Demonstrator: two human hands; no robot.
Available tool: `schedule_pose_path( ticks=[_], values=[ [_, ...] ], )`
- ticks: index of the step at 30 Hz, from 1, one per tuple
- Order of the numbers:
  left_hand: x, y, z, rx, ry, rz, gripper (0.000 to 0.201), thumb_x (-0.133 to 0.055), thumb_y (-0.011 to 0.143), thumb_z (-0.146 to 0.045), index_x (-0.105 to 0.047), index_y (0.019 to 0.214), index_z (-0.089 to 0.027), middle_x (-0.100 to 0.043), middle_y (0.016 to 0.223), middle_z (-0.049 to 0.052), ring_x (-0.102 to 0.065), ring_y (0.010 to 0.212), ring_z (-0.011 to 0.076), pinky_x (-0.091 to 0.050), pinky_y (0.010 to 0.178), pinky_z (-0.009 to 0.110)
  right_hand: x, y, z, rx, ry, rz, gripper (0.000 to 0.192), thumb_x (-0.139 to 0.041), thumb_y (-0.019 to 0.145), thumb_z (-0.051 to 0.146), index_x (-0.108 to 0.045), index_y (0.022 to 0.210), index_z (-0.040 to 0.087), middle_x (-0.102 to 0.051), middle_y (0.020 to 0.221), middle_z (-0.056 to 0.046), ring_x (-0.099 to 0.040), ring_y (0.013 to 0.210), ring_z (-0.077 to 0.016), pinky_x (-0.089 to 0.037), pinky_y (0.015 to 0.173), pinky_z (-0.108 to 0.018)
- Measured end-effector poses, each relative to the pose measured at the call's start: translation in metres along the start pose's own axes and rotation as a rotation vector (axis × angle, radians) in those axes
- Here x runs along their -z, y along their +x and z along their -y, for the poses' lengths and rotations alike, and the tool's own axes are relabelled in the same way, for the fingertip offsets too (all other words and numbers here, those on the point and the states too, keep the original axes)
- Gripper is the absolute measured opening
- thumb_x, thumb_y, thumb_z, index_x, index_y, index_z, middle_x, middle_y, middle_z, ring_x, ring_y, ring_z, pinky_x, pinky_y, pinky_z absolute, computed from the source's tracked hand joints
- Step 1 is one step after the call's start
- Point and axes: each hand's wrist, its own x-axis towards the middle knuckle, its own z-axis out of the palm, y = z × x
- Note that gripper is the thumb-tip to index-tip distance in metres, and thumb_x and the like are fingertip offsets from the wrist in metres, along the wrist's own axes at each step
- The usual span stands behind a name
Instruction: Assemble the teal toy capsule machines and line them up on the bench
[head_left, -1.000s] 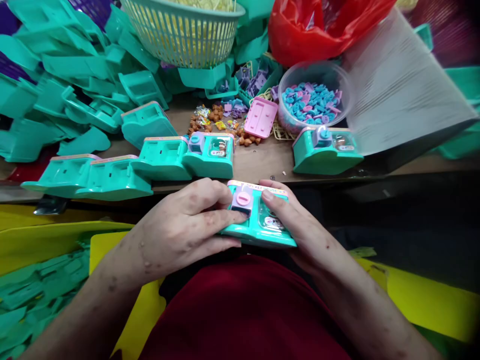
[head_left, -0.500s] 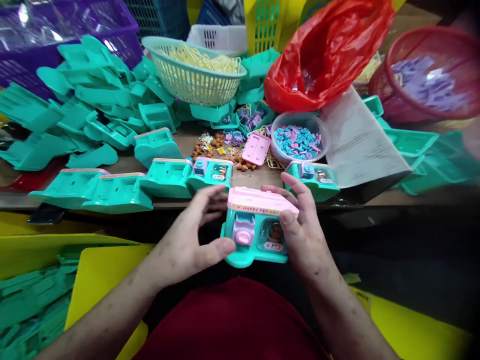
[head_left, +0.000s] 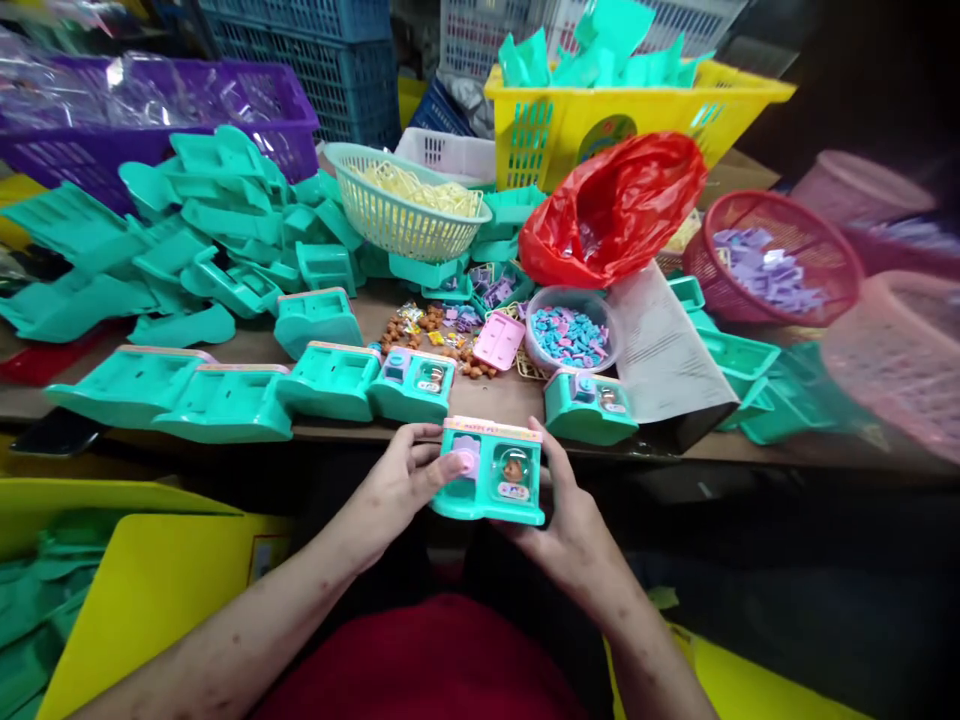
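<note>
Both my hands hold a teal toy pet house [head_left: 491, 472] with a pink top edge, a lilac knob and a clear dome with a small brown figure inside, just in front of the table edge. My left hand [head_left: 401, 480] grips its left side, thumb near the knob. My right hand [head_left: 559, 520] cups its right side and underside. Two like toy houses [head_left: 414, 385] [head_left: 589, 405] stand on the wooden table [head_left: 517, 395] just beyond.
Teal shells [head_left: 210, 400] line the table's front left, with a heap [head_left: 195, 240] behind. A clear bowl of small blue and pink pieces [head_left: 570, 335], a pink lid [head_left: 499, 340], brown figures [head_left: 420, 325], a red bag [head_left: 611, 205], baskets [head_left: 405, 205] [head_left: 772, 255] and crates crowd the back. Yellow bins [head_left: 150, 580] flank my lap.
The toy house was tilted upright in my hands and then held lower. My left hand let go briefly and gripped again at the knob. My view rose, showing more of the back.
</note>
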Motion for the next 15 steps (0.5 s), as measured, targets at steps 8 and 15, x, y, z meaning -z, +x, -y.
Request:
schedule_pose_path(
  ticks=[8,15],
  values=[
    [-0.011,0.016,0.003,-0.222,0.701,0.090,0.054,-0.065,0.104,-0.059,-0.065,0.145,-0.024,-0.060,0.147,0.015,-0.069,0.116,0.0287,-0.057,0.111,0.053,0.022,0.020,-0.020,-0.035,-0.336,-0.227,0.083,-0.063,0.103,0.063,-0.040,0.175,0.027,-0.082,0.092,-0.003,-0.081,0.077,-0.0290,-0.064,0.085,-0.045],
    [-0.028,0.016,-0.003,-0.427,0.623,0.052,0.071,-0.070,0.101,-0.044,-0.046,0.162,-0.019,-0.058,0.156,0.021,-0.070,0.128,0.0321,-0.061,0.111,0.049,0.005,0.026,-0.024,-0.014,-0.395,-0.513,0.104,-0.071,0.097,0.061,-0.018,0.181,0.029,-0.084,0.098,-0.004,-0.084,0.080,-0.0305,-0.065,0.082,-0.045]
  ],
)
